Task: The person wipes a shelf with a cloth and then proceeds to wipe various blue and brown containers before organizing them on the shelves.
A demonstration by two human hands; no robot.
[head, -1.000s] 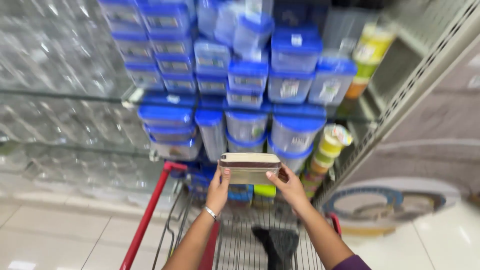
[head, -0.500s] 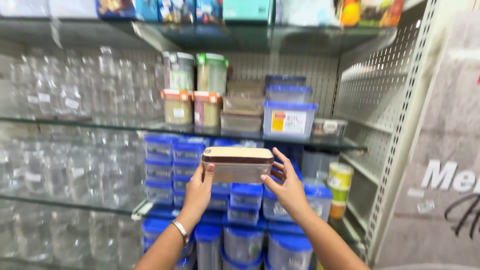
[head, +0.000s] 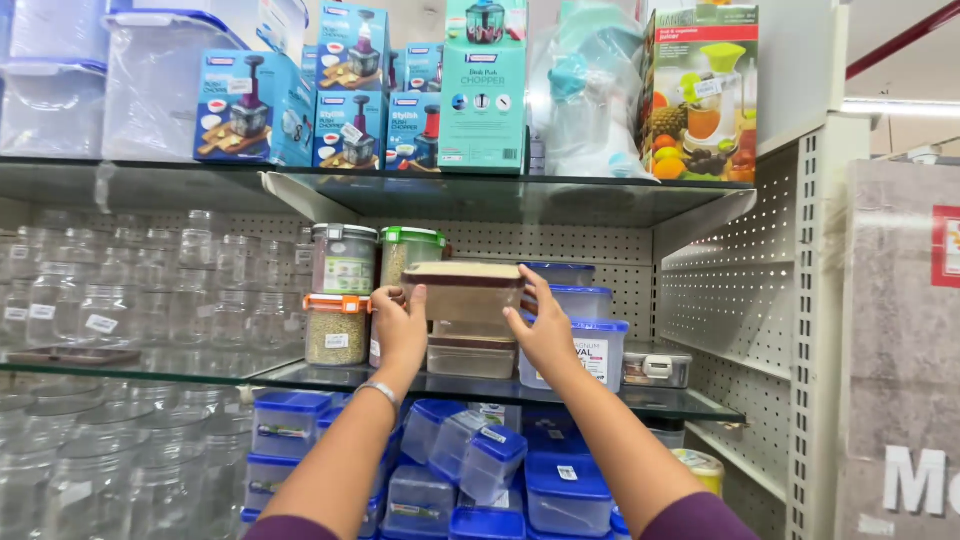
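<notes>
Currently held item: rectangular container (head: pixel 463 291) with a brown lid and clear body, level, raised in front of the middle glass shelf (head: pixel 300 375).
Left hand (head: pixel 398 330): grip clamped on the container's left end, fingers wrapped round its edge; a bracelet (head: pixel 380 391) sits on the wrist.
Right hand (head: pixel 545 330): grip clamped on the container's right end, fingers spread up its side.
Position of item: directly above a matching stacked container (head: pixel 471 355) on the shelf; whether the two touch cannot be told.
Left neighbours: orange-lidded jar (head: pixel 335 330) with a grey-lidded jar (head: pixel 343 259) on top, and a green-lidded jar (head: pixel 408 252) just beside.
Right neighbours: blue-lidded tubs (head: pixel 590 330), stacked, near the right hand.
Upper shelf: boxed choppers (head: pixel 350 95) in a row.
Lower shelf: blue-lidded boxes (head: pixel 480 470), heaped.
Far left: rows of clear glass jars (head: pixel 110 290).
</notes>
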